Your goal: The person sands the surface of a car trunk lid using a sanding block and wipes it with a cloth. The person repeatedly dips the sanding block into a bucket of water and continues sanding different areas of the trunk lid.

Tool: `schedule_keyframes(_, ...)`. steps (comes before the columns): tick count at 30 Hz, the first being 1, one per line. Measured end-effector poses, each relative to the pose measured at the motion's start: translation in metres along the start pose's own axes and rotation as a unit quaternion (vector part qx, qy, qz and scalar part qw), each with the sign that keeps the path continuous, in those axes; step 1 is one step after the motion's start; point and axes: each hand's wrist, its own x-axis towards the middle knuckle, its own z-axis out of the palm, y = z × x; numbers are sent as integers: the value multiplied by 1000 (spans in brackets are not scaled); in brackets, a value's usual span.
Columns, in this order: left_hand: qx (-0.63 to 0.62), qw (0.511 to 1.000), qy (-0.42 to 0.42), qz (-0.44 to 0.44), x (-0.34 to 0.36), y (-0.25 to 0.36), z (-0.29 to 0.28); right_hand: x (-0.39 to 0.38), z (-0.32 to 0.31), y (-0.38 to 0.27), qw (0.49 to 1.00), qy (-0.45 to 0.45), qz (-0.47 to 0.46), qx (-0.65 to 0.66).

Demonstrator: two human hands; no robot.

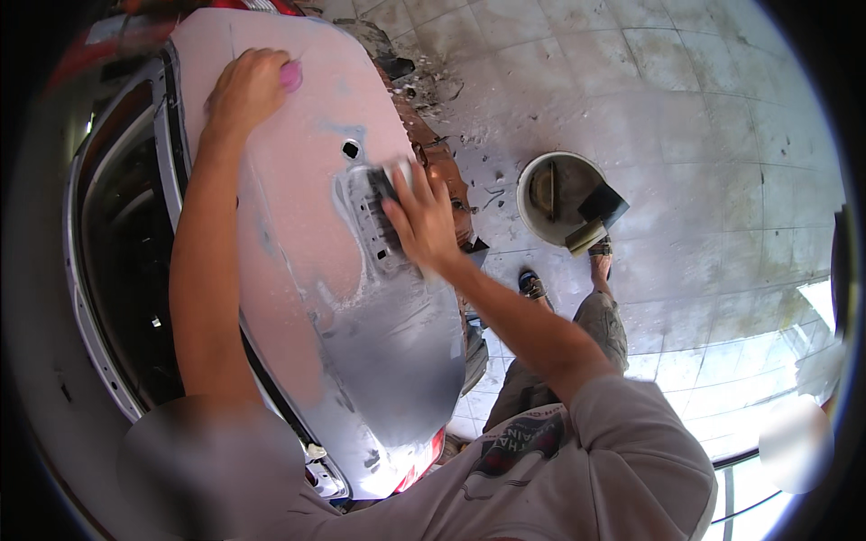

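A car's trunk lid (298, 207) lies in front of me, coated in pink filler, with grey patches toward its near end. My left hand (248, 90) is at the far left of the lid, its fingers curled round a pink sponge-like piece (290, 76). Nearer the right edge, my right hand (424, 216) presses a dark, flat sanding block (383, 187) against the panel. That block is blurred and partly covered by my fingers. Beside it is a grey, wet-looking recess with several small holes, and a larger square hole (351, 149) sits just beyond.
On the tiled floor to the right stands a round bucket (521, 191) with murky contents. A black sheet (603, 206) and a yellowish block (586, 236) rest at its rim. The rear window (126, 234) lies left of the lid; torn brown body parts (442, 171) line its right edge.
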Motion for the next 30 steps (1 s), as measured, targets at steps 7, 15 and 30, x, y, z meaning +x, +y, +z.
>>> schedule_keyframes(7,-191,934,-261,152,-81,114,-43,-35,1,24,995,-62,80,8)
schedule_keyframes(15,-73,994,-41,72,-33,36,-25,156,49,57,998,-47,-30,-36)
schedule_keyframes(30,-433,880,47,-191,-82,-69,-52,298,75,71,992,-96,-42,74)
